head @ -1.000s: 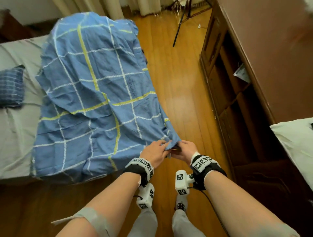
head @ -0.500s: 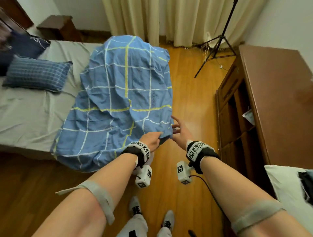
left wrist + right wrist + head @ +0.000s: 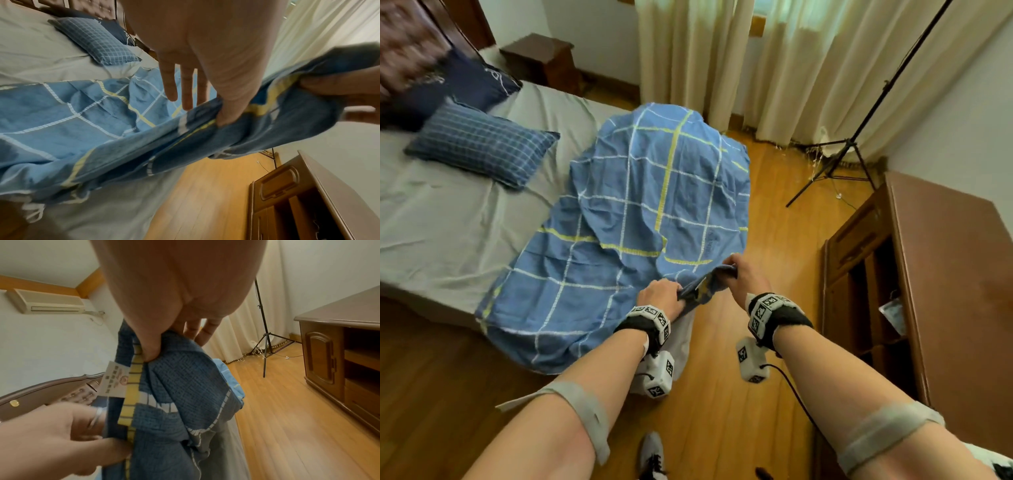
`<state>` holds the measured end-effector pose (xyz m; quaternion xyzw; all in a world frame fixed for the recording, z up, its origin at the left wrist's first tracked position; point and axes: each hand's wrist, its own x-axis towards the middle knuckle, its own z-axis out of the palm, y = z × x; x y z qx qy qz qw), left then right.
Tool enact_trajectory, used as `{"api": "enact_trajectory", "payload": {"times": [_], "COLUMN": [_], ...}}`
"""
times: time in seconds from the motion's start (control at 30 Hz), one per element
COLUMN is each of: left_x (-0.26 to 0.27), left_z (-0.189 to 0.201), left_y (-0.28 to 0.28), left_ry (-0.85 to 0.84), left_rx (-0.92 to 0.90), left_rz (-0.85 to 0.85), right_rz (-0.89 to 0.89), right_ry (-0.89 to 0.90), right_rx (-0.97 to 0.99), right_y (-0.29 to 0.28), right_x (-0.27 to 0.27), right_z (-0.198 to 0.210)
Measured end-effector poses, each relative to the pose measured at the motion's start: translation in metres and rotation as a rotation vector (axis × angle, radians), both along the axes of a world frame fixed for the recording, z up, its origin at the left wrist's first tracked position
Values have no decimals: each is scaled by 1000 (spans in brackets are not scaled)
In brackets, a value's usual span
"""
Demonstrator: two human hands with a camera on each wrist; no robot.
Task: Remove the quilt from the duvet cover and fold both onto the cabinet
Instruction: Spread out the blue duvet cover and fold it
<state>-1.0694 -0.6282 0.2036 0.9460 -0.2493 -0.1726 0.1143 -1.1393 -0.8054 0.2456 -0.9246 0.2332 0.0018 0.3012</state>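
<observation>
The blue duvet cover point(image 3: 640, 219), checked in white and yellow, lies over the foot corner of the bed point(image 3: 448, 212) and hangs toward the floor. My left hand point(image 3: 671, 294) pinches its near edge; the thumb presses the fabric in the left wrist view while three fingers point(image 3: 185, 95) stay straight. My right hand point(image 3: 732, 274) grips the same edge a little to the right, thumb and fingers closed on a fold point(image 3: 174, 366). A white label point(image 3: 115, 381) hangs from that edge. The brown cabinet point(image 3: 945, 274) stands to the right. A corner of white bedding point(image 3: 993, 462) shows at its near end.
A checked pillow point(image 3: 479, 144) and a dark pillow point(image 3: 469, 85) lie at the bed's head, beside a nightstand point(image 3: 541, 58). A black tripod point(image 3: 839, 161) stands before the curtains point(image 3: 756, 68). Wooden floor point(image 3: 774, 308) runs between the bed and the cabinet's open shelves point(image 3: 873, 291).
My right hand, open beside the cover half a second ago, now grips the edge. The hands have spread apart along the edge, and my view has lifted toward the curtains.
</observation>
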Motion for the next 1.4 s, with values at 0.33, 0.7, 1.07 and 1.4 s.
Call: {"api": "enact_trajectory", "payload": {"times": [0.33,0.7,1.07,1.4], "left_x": [65,143,249,382], "left_z": [6,13,62,94], "left_y": [-23,-78,-220,-340], "left_ry": [109,-110,-97,-300], "left_rx": [65,174,-339,-245], "left_rz": [-107,427,787,755], "right_rz": [-160,-260,-149,0], "right_ry": [-164,-294,-211,-206], "right_rx": [-49,217,333,314], "right_y": [-42,-118,-291,-403], "right_x": [79,164,250,340], "right_z": [44,41,53,40]}}
